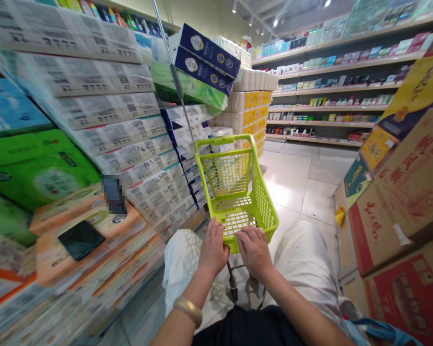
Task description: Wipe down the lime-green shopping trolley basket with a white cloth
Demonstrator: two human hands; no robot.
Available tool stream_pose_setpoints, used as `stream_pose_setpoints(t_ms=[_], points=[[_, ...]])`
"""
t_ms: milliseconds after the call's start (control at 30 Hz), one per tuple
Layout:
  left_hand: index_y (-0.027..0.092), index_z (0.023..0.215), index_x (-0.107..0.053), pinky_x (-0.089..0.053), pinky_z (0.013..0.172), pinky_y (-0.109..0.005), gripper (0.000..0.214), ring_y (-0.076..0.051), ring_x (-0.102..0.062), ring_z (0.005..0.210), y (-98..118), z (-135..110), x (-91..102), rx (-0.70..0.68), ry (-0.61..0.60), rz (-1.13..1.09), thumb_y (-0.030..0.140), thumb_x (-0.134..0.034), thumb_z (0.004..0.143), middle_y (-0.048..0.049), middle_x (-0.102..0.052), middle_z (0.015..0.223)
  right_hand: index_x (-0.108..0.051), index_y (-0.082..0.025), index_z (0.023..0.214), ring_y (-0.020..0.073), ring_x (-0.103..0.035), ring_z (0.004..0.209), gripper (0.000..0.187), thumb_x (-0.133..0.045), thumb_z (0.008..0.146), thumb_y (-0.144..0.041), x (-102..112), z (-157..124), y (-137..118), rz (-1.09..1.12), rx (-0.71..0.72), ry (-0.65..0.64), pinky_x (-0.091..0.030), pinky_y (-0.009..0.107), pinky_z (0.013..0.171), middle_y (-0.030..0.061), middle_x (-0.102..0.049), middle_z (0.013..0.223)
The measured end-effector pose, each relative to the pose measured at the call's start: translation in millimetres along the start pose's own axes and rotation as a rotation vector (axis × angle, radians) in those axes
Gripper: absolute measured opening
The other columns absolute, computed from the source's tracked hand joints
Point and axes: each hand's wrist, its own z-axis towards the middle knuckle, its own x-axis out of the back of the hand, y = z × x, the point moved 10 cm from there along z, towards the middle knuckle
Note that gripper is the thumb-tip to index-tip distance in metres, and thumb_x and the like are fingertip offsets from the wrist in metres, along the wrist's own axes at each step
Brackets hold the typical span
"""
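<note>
A lime-green plastic shopping basket [238,192] stands on the floor in front of me, its near rim between my knees. My left hand [213,247] grips the near rim at its left, fingers curled over the edge. Beside it, my right hand [254,250] is closed on the same rim at the right. A gold bangle [188,310] sits on my left wrist. The basket's folding handle [225,142] stands upright, and the basket looks empty. A thin metal pole [176,81] rises behind it.
Stacked tissue and paper packs [104,110] fill the left, with a black phone [81,239] lying on an orange pack. Cardboard boxes [400,192] pile up on the right. A tiled aisle [296,178] runs ahead to shelves [339,86] of goods.
</note>
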Motion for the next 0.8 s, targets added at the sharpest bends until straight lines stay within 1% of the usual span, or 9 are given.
stream_pose_setpoints(t_ms=[67,167,233,333,467,533,600,733,800], points=[[0.015,0.115,-0.049,-0.042,0.109,-0.052,0.051,-0.033,-0.034,0.136,0,0,0.4,-0.005,-0.017,0.006,0.003,-0.051,0.065,-0.0125,-0.052,0.121,-0.065,-0.021,0.102,0.0207,-0.05,0.102,0.02,-0.046,0.094,-0.022,8,0,14,-0.016,-0.005,0.017,-0.037,0.035,0.093,0.0059,-0.062,0.099],[0.015,0.115,-0.049,-0.04,0.11,-0.051,0.051,-0.033,-0.033,0.137,1,0,-0.4,-0.012,-0.033,0.01,0.003,-0.051,0.066,-0.0126,-0.052,0.122,-0.065,-0.021,0.102,0.0212,-0.051,0.101,0.02,-0.046,0.095,-0.022,30,0,48,-0.091,-0.091,0.103,-0.037,0.036,0.092,0.0065,-0.062,0.099],[0.015,0.115,-0.049,-0.04,0.111,-0.051,0.051,-0.033,-0.033,0.137,2,1,-1.5,-0.013,-0.031,0.011,0.003,-0.052,0.066,-0.0126,-0.052,0.122,-0.066,-0.021,0.1,0.0214,-0.051,0.101,0.021,-0.046,0.094,-0.023,38,-1,62,-0.124,-0.14,0.139,-0.037,0.036,0.093,0.0068,-0.062,0.099],[0.014,0.115,-0.049,-0.04,0.11,-0.052,0.051,-0.033,-0.033,0.137,2,1,-2.7,0.001,-0.012,0.009,0.003,-0.052,0.065,-0.0128,-0.052,0.122,-0.067,-0.021,0.098,0.0216,-0.05,0.101,0.02,-0.047,0.093,-0.022,34,-2,58,-0.125,-0.162,0.158,-0.037,0.037,0.093,0.0071,-0.061,0.099],[0.014,0.114,-0.05,-0.04,0.11,-0.052,0.051,-0.032,-0.034,0.137,-2,0,-1.9,0.025,0.001,-0.002,0.002,-0.052,0.064,-0.013,-0.053,0.121,-0.066,-0.021,0.1,0.0212,-0.05,0.102,0.02,-0.047,0.093,-0.02,12,-2,24,-0.055,-0.071,0.08,-0.036,0.037,0.094,0.0066,-0.061,0.098],[0.014,0.114,-0.05,-0.04,0.11,-0.052,0.052,-0.032,-0.033,0.137,-2,0,-0.9,0.02,-0.007,0.0,0.002,-0.052,0.064,-0.0128,-0.053,0.121,-0.066,-0.021,0.101,0.0209,-0.05,0.102,0.02,-0.048,0.093,-0.02,7,-1,17,-0.035,-0.032,0.045,-0.036,0.036,0.093,0.0061,-0.061,0.099],[0.015,0.115,-0.05,-0.04,0.11,-0.052,0.052,-0.032,-0.033,0.137,-2,0,-0.3,0.008,-0.018,0.005,0.002,-0.052,0.064,-0.0125,-0.053,0.122,-0.065,-0.021,0.103,0.021,-0.051,0.102,0.02,-0.048,0.093,-0.021,12,0,26,-0.057,-0.041,0.053,-0.036,0.036,0.092,0.0061,-0.062,0.099],[0.015,0.115,-0.05,-0.04,0.11,-0.052,0.052,-0.033,-0.033,0.137,0,0,-1.7,-0.005,-0.03,0.009,0.003,-0.052,0.064,-0.0127,-0.052,0.122,-0.066,-0.021,0.1,0.0219,-0.051,0.1,0.02,-0.047,0.094,-0.022,33,0,57,-0.142,-0.122,0.14,-0.037,0.037,0.091,0.0069,-0.062,0.099],[0.014,0.115,-0.05,-0.04,0.11,-0.053,0.052,-0.033,-0.033,0.137,0,0,-2.8,-0.002,-0.025,0.008,0.002,-0.052,0.064,-0.0134,-0.052,0.122,-0.067,-0.021,0.097,0.022,-0.051,0.1,0.02,-0.047,0.094,-0.022,37,0,62,-0.152,-0.14,0.157,-0.036,0.037,0.092,0.007,-0.062,0.098]])
